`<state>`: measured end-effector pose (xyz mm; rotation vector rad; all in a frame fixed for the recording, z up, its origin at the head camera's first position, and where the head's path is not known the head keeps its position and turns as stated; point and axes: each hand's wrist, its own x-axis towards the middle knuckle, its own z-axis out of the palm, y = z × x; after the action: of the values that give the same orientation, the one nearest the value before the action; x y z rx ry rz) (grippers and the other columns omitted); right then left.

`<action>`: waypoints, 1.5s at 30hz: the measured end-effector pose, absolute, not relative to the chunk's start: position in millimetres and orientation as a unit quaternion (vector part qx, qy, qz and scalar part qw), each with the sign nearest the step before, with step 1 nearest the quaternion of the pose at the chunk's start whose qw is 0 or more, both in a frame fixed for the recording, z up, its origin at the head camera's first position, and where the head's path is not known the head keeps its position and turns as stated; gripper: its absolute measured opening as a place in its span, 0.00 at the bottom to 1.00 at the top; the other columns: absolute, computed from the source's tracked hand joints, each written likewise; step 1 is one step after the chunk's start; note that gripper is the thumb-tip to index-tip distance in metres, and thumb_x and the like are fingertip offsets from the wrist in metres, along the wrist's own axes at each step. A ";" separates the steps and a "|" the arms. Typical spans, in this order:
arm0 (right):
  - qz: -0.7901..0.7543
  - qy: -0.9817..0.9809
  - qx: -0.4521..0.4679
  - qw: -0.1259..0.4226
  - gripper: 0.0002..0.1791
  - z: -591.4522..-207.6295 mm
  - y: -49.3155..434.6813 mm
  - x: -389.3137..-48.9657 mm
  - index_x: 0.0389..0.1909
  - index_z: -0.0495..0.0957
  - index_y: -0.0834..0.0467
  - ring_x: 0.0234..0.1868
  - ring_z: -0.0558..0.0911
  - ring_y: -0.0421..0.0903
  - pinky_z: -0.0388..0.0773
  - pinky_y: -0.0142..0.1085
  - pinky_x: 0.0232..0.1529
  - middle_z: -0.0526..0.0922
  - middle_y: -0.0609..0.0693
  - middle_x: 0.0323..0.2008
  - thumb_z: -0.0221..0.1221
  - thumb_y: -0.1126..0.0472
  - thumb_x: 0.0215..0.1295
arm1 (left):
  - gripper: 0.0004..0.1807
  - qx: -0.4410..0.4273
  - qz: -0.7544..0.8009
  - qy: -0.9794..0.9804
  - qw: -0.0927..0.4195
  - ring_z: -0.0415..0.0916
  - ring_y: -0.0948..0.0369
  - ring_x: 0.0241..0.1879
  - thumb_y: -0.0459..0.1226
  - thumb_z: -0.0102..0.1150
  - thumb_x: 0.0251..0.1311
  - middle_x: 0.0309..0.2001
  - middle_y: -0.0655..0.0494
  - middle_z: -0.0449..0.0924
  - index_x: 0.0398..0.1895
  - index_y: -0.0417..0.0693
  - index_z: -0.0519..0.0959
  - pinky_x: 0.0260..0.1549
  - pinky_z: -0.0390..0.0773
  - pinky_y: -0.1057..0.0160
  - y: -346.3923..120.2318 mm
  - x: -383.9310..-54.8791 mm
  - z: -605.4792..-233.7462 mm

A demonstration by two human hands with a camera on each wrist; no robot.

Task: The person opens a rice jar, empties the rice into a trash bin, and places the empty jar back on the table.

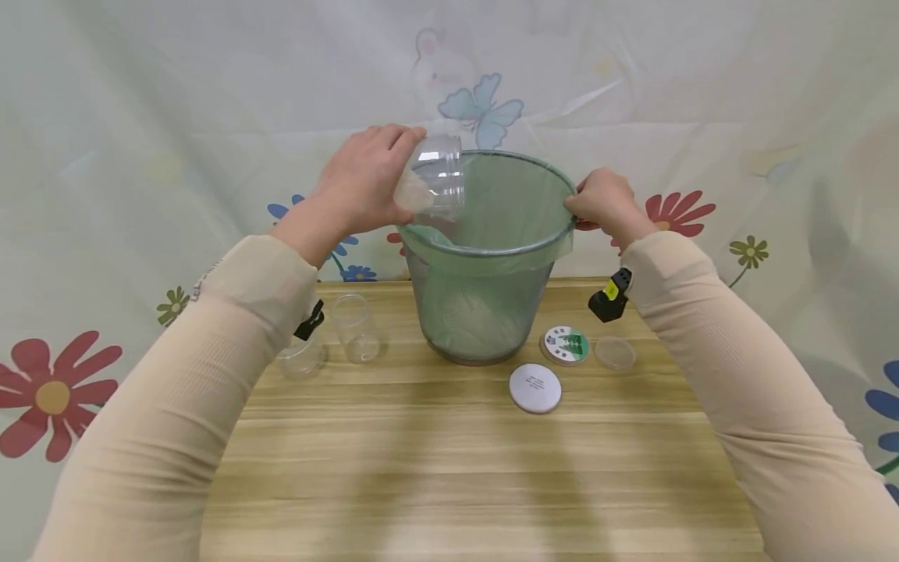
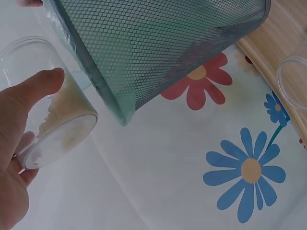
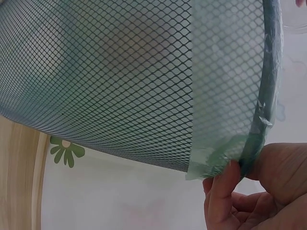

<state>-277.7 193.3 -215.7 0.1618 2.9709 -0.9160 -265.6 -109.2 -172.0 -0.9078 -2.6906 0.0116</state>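
Observation:
My left hand [image 1: 368, 179] grips a clear jar [image 1: 442, 176] from behind its base. The jar is tipped nearly sideways, its mouth over the left rim of a mesh waste bin [image 1: 485, 304]. A pale, off-white substance [image 2: 69, 112] lies along the jar's lower side in the left wrist view. Green plastic liner [image 1: 520, 191] lines the bin and folds over its rim. My right hand [image 1: 605, 201] pinches the rim and liner at the right side, seen close in the right wrist view. Something pale shows dimly through the bin's lower wall.
On the wooden table [image 1: 449, 468], two clear jars [image 1: 353, 328] [image 1: 302, 357] stand left of the bin. A green-and-white round lid [image 1: 566, 345], a translucent disc [image 1: 615, 353] and a white round lid [image 1: 535, 388] lie to its right and front. A flowered curtain [image 1: 246, 156] hangs close behind.

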 end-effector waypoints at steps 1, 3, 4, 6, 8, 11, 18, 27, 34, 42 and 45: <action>-0.294 0.954 0.052 0.015 0.14 -215.9 193.3 -277.4 0.15 0.69 0.59 0.15 0.77 0.36 0.73 0.29 0.22 0.75 0.46 0.12 0.46 0.63 0.58 | 0.51 -0.321 0.007 -0.935 0.153 0.57 0.46 0.64 0.43 0.70 0.42 0.66 0.44 0.59 0.69 0.41 0.52 0.65 0.56 0.50 -109.0 -265.8 -172.3; -0.294 0.954 0.050 0.014 0.13 -216.2 193.4 -277.3 0.17 0.71 0.60 0.16 0.77 0.36 0.73 0.29 0.22 0.75 0.46 0.13 0.46 0.62 0.59 | 0.51 -0.331 0.017 -0.930 0.158 0.56 0.46 0.64 0.44 0.71 0.42 0.66 0.43 0.59 0.68 0.40 0.52 0.65 0.56 0.50 -108.4 -266.5 -172.8; -0.293 0.955 0.049 0.014 0.12 -216.0 193.5 -276.9 0.19 0.72 0.62 0.16 0.77 0.36 0.73 0.29 0.22 0.76 0.46 0.14 0.46 0.62 0.59 | 0.52 -0.336 0.023 -0.928 0.160 0.56 0.46 0.64 0.44 0.71 0.42 0.66 0.43 0.59 0.68 0.40 0.52 0.65 0.56 0.50 -108.0 -266.8 -172.9; -0.289 0.956 0.049 0.014 0.12 -215.9 193.8 -277.0 0.19 0.72 0.62 0.16 0.77 0.36 0.72 0.30 0.22 0.76 0.46 0.14 0.46 0.62 0.59 | 0.52 -0.342 0.036 -0.925 0.160 0.56 0.46 0.65 0.44 0.71 0.42 0.66 0.43 0.58 0.69 0.40 0.52 0.65 0.55 0.50 -106.9 -267.0 -172.8; -0.285 0.957 0.048 0.014 0.13 -216.0 194.0 -277.1 0.19 0.72 0.62 0.16 0.77 0.36 0.72 0.30 0.22 0.76 0.46 0.14 0.46 0.62 0.59 | 0.52 -0.348 0.046 -0.922 0.163 0.55 0.46 0.65 0.44 0.71 0.42 0.66 0.43 0.58 0.69 0.40 0.52 0.65 0.55 0.50 -105.9 -267.0 -172.7; -0.282 0.958 0.046 0.015 0.13 -215.6 194.0 -276.6 0.19 0.73 0.62 0.16 0.77 0.36 0.71 0.30 0.21 0.76 0.46 0.13 0.46 0.62 0.59 | 0.52 -0.357 0.054 -0.918 0.166 0.55 0.47 0.65 0.44 0.72 0.42 0.67 0.43 0.57 0.69 0.40 0.52 0.66 0.54 0.51 -104.4 -266.3 -172.4; -0.284 0.958 0.042 0.012 0.13 -214.7 193.6 -276.7 0.23 0.75 0.63 0.16 0.77 0.35 0.72 0.30 0.22 0.76 0.46 0.14 0.46 0.62 0.59 | 0.51 -0.398 0.061 -0.893 0.200 0.55 0.47 0.65 0.40 0.73 0.40 0.65 0.43 0.60 0.68 0.38 0.55 0.66 0.53 0.53 -101.5 -265.8 -172.2; -0.284 0.958 0.042 0.013 0.13 -214.3 193.5 -276.9 0.20 0.72 0.62 0.16 0.77 0.36 0.72 0.30 0.21 0.75 0.46 0.14 0.46 0.62 0.59 | 0.50 -0.427 0.065 -0.871 0.233 0.59 0.47 0.63 0.39 0.74 0.38 0.63 0.43 0.62 0.66 0.37 0.58 0.66 0.55 0.54 -99.4 -266.4 -173.3; -0.285 0.958 0.042 0.015 0.13 -214.5 193.4 -276.6 0.20 0.72 0.61 0.16 0.76 0.36 0.72 0.30 0.21 0.75 0.46 0.14 0.45 0.62 0.60 | 0.50 -0.433 0.077 -0.866 0.238 0.59 0.47 0.63 0.41 0.75 0.38 0.63 0.43 0.63 0.66 0.38 0.58 0.66 0.55 0.54 -97.1 -265.7 -173.6; -0.285 0.958 0.044 0.015 0.13 -215.2 193.5 -276.9 0.21 0.73 0.62 0.15 0.76 0.36 0.71 0.30 0.20 0.75 0.46 0.14 0.45 0.62 0.60 | 0.50 -0.449 0.082 -0.855 0.246 0.59 0.47 0.63 0.43 0.75 0.38 0.63 0.42 0.63 0.65 0.37 0.59 0.65 0.56 0.54 -95.8 -264.7 -174.4; -0.284 0.958 0.043 0.015 0.13 -215.3 193.4 -276.7 0.21 0.73 0.62 0.16 0.76 0.36 0.72 0.30 0.20 0.75 0.46 0.14 0.45 0.62 0.60 | 0.50 -0.454 0.084 -0.849 0.255 0.60 0.48 0.63 0.45 0.74 0.39 0.63 0.42 0.64 0.65 0.37 0.60 0.65 0.56 0.54 -96.6 -264.9 -175.9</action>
<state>-276.7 193.4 -215.3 0.1340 2.9802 -0.8842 -264.9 -96.6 -175.9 -1.2337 -2.3060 0.2273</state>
